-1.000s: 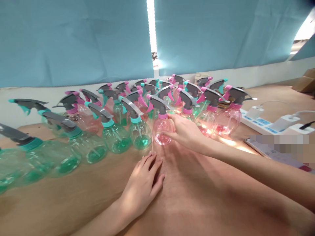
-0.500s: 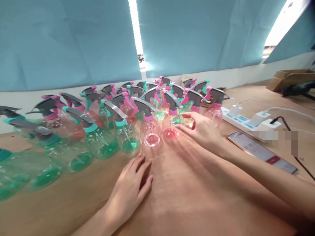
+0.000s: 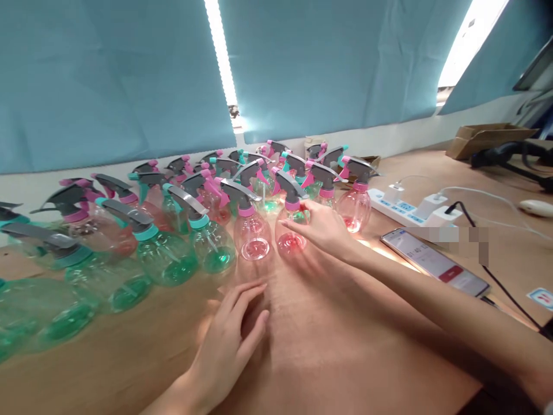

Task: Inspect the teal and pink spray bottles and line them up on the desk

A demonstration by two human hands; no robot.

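A clear pink spray bottle [image 3: 290,244] with a pink collar and grey trigger head stands upright on the table, at the front of the group. My right hand [image 3: 324,228] grips it from the right, the thumb across its front and the fingers at its far side, partly hidden. Beside it on the left is another pink spray bottle [image 3: 252,237], untouched. My left hand [image 3: 235,328] is empty, its fingers loosely stretched out and apart, low over the wooden table [image 3: 311,346] in front of the bottles. Nearest to it is a green spray bottle [image 3: 212,249].
Several more green and pink spray bottles [image 3: 166,253] crowd the left and back. On the right lie a phone [image 3: 434,262] and a white power strip [image 3: 400,210] with chargers and cables. Behind them are a cardboard box [image 3: 488,138] and a black object [image 3: 510,158]. A blue curtain [image 3: 129,75] hangs behind.
My right hand has moved left onto the pink spray bottle and closed around it. The left hand has barely moved. The view has turned slightly right.
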